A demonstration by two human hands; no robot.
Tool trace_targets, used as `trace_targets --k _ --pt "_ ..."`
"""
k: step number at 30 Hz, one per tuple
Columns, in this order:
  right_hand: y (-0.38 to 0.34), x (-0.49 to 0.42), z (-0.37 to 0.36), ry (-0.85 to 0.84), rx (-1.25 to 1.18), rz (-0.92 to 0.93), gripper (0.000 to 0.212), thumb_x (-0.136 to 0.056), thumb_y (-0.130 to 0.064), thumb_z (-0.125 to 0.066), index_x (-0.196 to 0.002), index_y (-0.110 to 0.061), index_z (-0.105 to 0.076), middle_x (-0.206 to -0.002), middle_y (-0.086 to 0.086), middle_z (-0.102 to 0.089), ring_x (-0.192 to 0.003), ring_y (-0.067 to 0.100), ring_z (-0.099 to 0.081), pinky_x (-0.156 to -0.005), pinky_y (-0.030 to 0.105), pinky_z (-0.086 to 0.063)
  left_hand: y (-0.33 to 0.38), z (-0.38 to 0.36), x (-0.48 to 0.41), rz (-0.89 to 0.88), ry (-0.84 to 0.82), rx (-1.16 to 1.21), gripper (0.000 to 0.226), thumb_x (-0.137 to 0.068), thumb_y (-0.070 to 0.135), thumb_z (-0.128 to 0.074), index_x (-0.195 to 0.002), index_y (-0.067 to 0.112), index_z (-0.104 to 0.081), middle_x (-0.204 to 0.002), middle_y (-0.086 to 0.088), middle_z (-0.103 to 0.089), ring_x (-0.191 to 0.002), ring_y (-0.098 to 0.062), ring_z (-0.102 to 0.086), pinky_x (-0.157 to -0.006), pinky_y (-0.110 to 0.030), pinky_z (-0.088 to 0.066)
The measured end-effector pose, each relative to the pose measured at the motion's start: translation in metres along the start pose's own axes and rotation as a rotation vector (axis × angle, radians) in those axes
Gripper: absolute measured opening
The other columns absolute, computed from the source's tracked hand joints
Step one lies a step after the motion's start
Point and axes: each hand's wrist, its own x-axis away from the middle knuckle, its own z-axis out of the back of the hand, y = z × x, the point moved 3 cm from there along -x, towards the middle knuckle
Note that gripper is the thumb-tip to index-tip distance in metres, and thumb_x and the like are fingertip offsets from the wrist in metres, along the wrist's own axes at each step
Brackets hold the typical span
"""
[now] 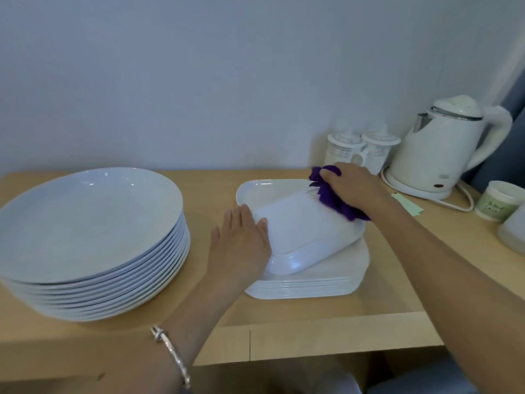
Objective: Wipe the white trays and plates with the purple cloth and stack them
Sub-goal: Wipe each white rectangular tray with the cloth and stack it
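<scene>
- Head view shows our left hand (241, 240) laid flat, fingers straight and together, against the near-left edge of the upturned tray (301, 228). Nothing curls round that edge, so we judge that a hard wipe could push the tray out from under the palm.
- Our right hand (352, 186) is bunched round the purple cloth (332, 197), pressing it on the tray's far-right corner. The tray lies tilted and skewed across the stack of trays (312, 285). Pressure at that corner could rock or spin it.
- The tray's smooth white surface looks slippery to us. If it slid off the stack it could strike the table (312, 331) or go over the near edge.
- The two lidded cups (360, 149) stand just behind our right hand, with the kettle (443, 155) and its cord (466, 200) near beside them. A wide stroke away from us could knock a cup over.
- The stack of plates (91, 223) sits to the left, apart from our left hand. It is a tall pile, and a tray shooting leftward could jolt it.
- The cloth hangs over the tray's rim. We think a trailing fold could get trapped underneath when the tray is set down.
</scene>
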Motion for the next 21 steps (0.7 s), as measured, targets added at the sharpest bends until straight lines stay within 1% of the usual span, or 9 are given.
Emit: trace_targets --k 3,6,8,10,12,13,16,18,21 --pt "-0.032 0.035 -0.017 0.129 0.014 0.266 0.029 -0.097 -0.041 -0.041 -0.109 -0.021 -0.059 -0.114 0.007 -0.061 -0.103 0.028 -0.055 -0.077 0.034 -0.035 -0.001 0.000 -0.001 0.002 0.023 -0.003 0.045 -0.100 0.035 -0.013 -0.126 0.007 -0.037 -0.129 -0.007 -0.044 -0.125 -0.025 -0.034 -0.101 -0.047 -0.031" --pt "-0.069 0.074 -0.034 0.085 -0.065 0.532 0.030 -0.098 -0.039 -0.043 -0.121 -0.028 -0.057 -0.125 -0.005 -0.056 -0.112 0.018 -0.051 -0.087 0.031 -0.037 -0.001 -0.001 -0.001 0.004 -0.017 -0.007 0.052 -0.100 0.035 -0.008 -0.135 0.012 -0.037 -0.144 -0.004 -0.036 -0.137 -0.023 -0.024 -0.107 -0.045 -0.025" --pt "-0.054 0.059 -0.027 0.098 -0.064 0.415 0.032 -0.098 -0.041 -0.041 -0.125 -0.030 -0.055 -0.128 -0.004 -0.055 -0.112 0.020 -0.052 -0.087 0.031 -0.036 -0.002 0.000 -0.001 0.009 -0.017 -0.003 0.047 -0.101 0.036 -0.014 -0.135 0.011 -0.035 -0.141 -0.004 -0.039 -0.135 -0.022 -0.027 -0.106 -0.045 -0.027" --pt "-0.019 0.034 -0.014 0.146 -0.041 0.159 0.033 -0.098 -0.041 -0.039 -0.122 -0.025 -0.056 -0.121 0.004 -0.059 -0.102 0.025 -0.055 -0.077 0.032 -0.037 -0.002 0.001 0.001 0.008 0.002 -0.021 0.043 -0.100 0.036 -0.015 -0.128 0.010 -0.036 -0.129 -0.004 -0.044 -0.125 -0.022 -0.033 -0.100 -0.045 -0.032" --pt "0.011 0.027 -0.006 0.124 -0.202 -0.071 0.033 -0.099 -0.038 -0.037 -0.119 -0.018 -0.055 -0.115 0.008 -0.061 -0.092 0.023 -0.052 -0.074 0.032 -0.034 -0.002 0.001 0.001 0.019 0.009 -0.008 0.042 -0.099 0.035 -0.016 -0.127 0.010 -0.035 -0.127 -0.003 -0.044 -0.123 -0.022 -0.034 -0.098 -0.047 -0.033" --pt "0.017 0.033 -0.007 0.111 -0.292 -0.114 0.032 -0.099 -0.037 -0.038 -0.118 -0.017 -0.055 -0.115 0.008 -0.061 -0.091 0.022 -0.051 -0.075 0.032 -0.034 -0.002 0.001 0.001 0.028 0.007 0.010 0.044 -0.099 0.035 -0.016 -0.130 0.010 -0.034 -0.129 -0.003 -0.043 -0.125 -0.022 -0.034 -0.099 -0.049 -0.032" --pt "0.005 0.076 -0.014 0.160 -0.270 0.010 0.034 -0.100 -0.033 -0.040 -0.130 -0.021 -0.049 -0.134 0.005 -0.048 -0.114 0.023 -0.048 -0.089 0.031 -0.036 -0.001 0.003 0.000 0.055 0.001 0.042 0.050 -0.099 0.034 -0.016 -0.144 0.011 -0.020 -0.144 -0.002 -0.034 -0.135 -0.021 -0.027 -0.105 -0.054 -0.027" --pt "-0.011 0.113 -0.015 0.182 -0.149 0.142 0.042 -0.100 -0.031 -0.040 -0.142 -0.021 -0.040 -0.147 0.001 -0.034 -0.134 0.019 -0.032 -0.102 0.026 -0.027 0.001 0.004 0.001 0.047 -0.010 0.023 0.054 -0.101 0.033 -0.016 -0.150 0.013 -0.008 -0.156 -0.002 -0.018 -0.144 -0.019 -0.014 -0.109 -0.056 -0.022" --pt "-0.025 0.142 -0.021 0.131 -0.073 0.275 0.043 -0.101 -0.030 -0.037 -0.144 -0.026 -0.035 -0.150 -0.004 -0.028 -0.137 0.012 -0.027 -0.103 0.023 -0.028 0.002 0.006 0.002 -0.007 -0.024 -0.008 0.055 -0.102 0.031 -0.015 -0.152 0.014 0.003 -0.161 0.001 0.003 -0.147 -0.016 0.002 -0.114 -0.054 -0.014"
